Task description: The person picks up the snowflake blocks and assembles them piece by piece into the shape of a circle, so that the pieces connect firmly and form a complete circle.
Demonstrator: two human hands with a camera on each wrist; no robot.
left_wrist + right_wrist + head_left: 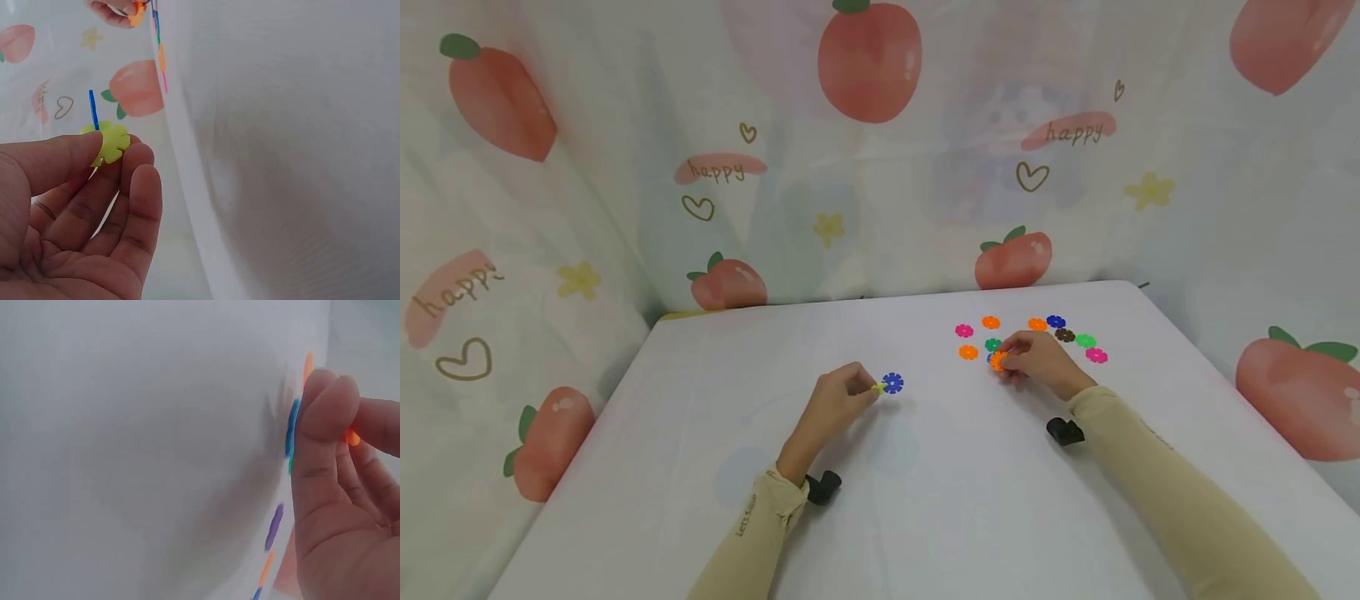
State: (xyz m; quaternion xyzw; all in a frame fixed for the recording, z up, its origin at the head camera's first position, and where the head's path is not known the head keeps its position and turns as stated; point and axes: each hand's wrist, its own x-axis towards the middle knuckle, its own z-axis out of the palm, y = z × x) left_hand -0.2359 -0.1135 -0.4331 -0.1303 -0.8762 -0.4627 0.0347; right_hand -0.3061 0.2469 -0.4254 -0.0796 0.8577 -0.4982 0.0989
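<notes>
My left hand (833, 408) pinches a yellow-green notched plastic disc (114, 142) between thumb and fingertips. A blue notched disc (892, 383) is slotted into it crosswise, seen edge-on in the left wrist view. Farther right, my right hand (1043, 360) grips an orange notched disc (998, 361) with its thumb and fingers. In the right wrist view most of that orange disc is hidden by the fingers. Just behind it, a green disc (993, 344) lies on the table, and a blue disc there is mostly covered by the held orange one.
Several loose discs lie around the right hand: a pink disc (964, 331) and orange disc (968, 353) to its left, a dark blue disc (1056, 322) and light green disc (1086, 341) behind. The white table (940, 500) meets a peach-patterned cloth (910, 208) at the back.
</notes>
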